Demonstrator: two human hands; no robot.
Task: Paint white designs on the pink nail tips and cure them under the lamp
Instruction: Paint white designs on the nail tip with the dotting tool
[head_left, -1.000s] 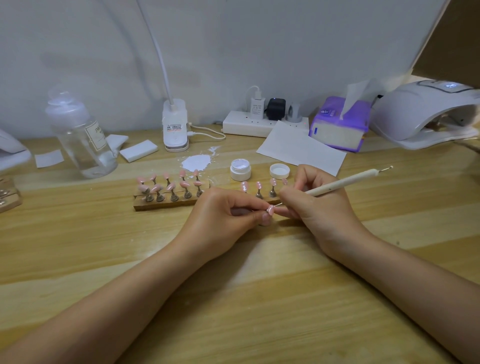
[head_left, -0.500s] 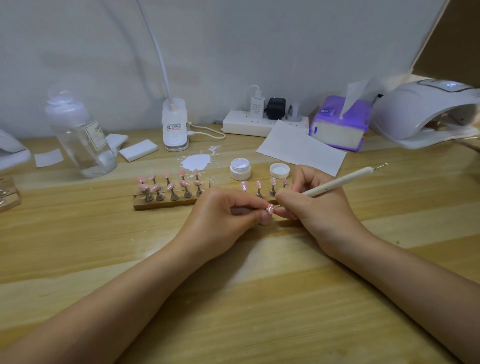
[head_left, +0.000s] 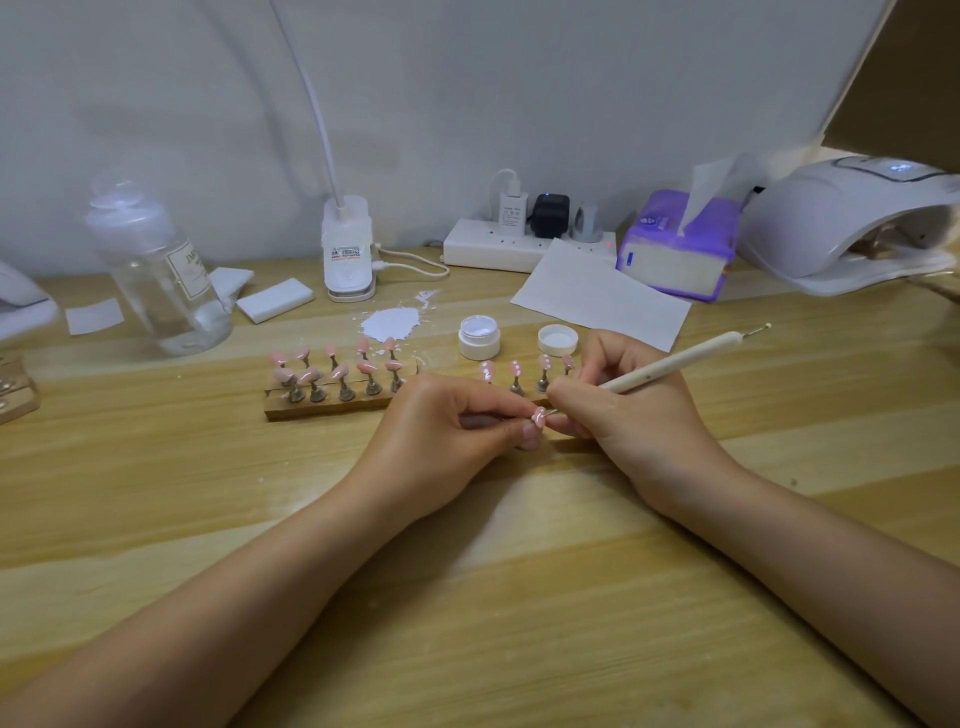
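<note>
Wooden table (head_left: 156, 493), grey wall (head_left: 467, 104), left hand (head_left: 441, 441) pinching nail tip (head_left: 539, 415), right hand (head_left: 623, 415) gripping dotting pen (head_left: 675, 364)

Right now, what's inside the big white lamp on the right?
Inside the lamp something brownish shows through the opening, too dim to name. The hood covers the rest.

The nail tip (head_left: 539, 415) pinched in the left hand (head_left: 441, 441) was glossy pink with white marks. 4 tips (head_left: 527, 370) behind it were pink with white dots, and 10 tips (head_left: 337, 364) to the left were plain pink on a brown wooden holder (head_left: 311, 408). The dotting pen (head_left: 675, 362) in the right hand (head_left: 634, 415) was cream with a small dark dot on its shaft. The open jar (head_left: 479, 339), its lid (head_left: 557, 339), the spill (head_left: 390, 322) and the curing lamp (head_left: 857, 218) were white. The tissue pack (head_left: 675, 249) was purple and white. The table (head_left: 467, 597) was banded light wood.
</note>
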